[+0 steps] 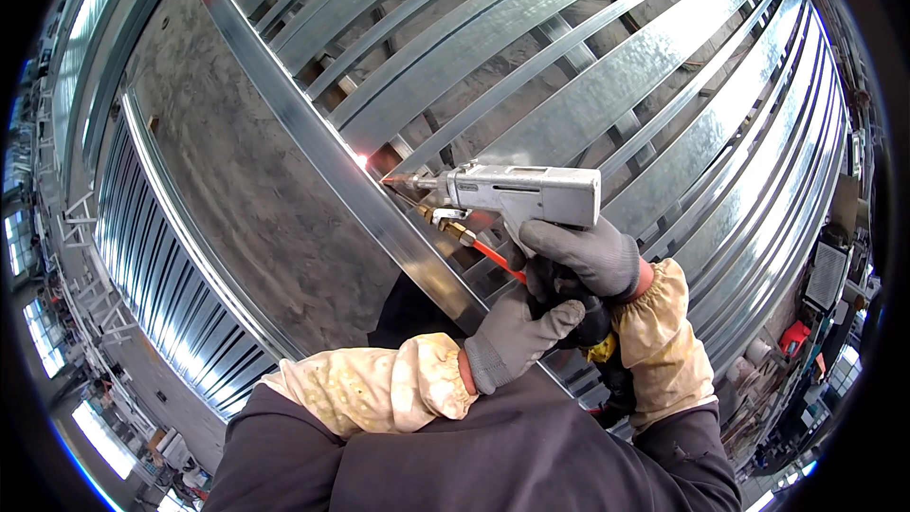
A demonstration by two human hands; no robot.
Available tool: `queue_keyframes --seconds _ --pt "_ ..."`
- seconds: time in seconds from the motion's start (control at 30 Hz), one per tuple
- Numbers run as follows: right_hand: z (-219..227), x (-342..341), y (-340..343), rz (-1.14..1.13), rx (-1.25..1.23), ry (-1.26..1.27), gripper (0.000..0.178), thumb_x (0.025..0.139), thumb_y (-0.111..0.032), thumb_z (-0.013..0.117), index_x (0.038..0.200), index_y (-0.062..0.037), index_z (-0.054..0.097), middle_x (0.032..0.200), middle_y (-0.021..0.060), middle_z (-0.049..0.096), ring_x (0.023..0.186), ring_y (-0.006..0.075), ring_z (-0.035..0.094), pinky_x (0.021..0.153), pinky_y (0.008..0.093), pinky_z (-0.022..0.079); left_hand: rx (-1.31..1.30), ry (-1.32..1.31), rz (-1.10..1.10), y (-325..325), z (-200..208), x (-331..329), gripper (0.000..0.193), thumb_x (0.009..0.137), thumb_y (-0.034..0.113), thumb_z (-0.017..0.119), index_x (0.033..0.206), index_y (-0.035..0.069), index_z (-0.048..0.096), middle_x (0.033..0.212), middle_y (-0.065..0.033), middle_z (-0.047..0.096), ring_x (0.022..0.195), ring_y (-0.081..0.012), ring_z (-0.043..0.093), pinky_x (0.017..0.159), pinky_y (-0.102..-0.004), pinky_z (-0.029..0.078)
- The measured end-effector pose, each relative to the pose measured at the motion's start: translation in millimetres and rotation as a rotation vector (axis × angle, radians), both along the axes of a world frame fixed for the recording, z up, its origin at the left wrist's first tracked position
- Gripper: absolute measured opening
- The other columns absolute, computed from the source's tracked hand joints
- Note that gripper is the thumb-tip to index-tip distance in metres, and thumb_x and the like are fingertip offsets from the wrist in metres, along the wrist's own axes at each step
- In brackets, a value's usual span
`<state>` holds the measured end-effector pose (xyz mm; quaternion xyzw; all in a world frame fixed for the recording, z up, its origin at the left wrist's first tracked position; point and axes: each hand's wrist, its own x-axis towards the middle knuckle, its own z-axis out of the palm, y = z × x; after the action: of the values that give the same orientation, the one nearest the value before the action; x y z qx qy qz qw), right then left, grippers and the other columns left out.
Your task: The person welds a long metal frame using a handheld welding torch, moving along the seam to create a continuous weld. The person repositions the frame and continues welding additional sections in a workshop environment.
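Your right hand (588,258) grips the silver gun (533,193), tip by the metal rail (308,137); your left hand (519,339)'s at the black cable (593,324), can't tell if clasping.

Overall bright, w/ blown-out windows (102,441) at L rim; strong glare on galv. steel slats (588,104), esp. toward top & R; small pinkish-white hot spot (361,161) nr tip of welding gun (531,192); grey floor (237,171) L of ctr dimmer; ctr fairly sharp, rim soft, blue-fringed lower L; fisheye bends straight edges, corners black
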<state>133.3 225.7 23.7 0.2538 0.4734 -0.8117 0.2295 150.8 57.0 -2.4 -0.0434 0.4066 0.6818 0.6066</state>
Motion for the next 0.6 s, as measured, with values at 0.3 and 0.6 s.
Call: queue_keyframes --seconds 0.3,0.6 --pt "2.8 1.3 2.2 0.024 0.003 -0.019 0.033 0.092 -0.025 0.065 0.113 0.0007 0.062 0.084 0.0037 0.066 0.071 0.0088 0.06 0.061 0.0243 0.049 0.067 -0.148 0.088 -1.5 -0.9 4.8 0.024 0.093 0.012 0.064 0.112 -0.001 0.055 0.099 -0.0027 0.06 0.088 -0.0082 0.056 0.081 -0.0235 0.049" --pt "-0.4 3.9 -1.6 -0.007 0.034 -0.013 0.033 0.092 -0.024 0.066 0.113 0.0004 0.063 0.084 0.0022 0.065 0.072 0.0082 0.059 0.063 0.0247 0.049 0.052 -0.122 0.181 -1.6 -3.1 8.9 0.021 0.091 0.005 0.065 0.108 -0.008 0.064 0.1 -0.0086 0.067 0.091 -0.0105 0.065 0.082 -0.0222 0.054"
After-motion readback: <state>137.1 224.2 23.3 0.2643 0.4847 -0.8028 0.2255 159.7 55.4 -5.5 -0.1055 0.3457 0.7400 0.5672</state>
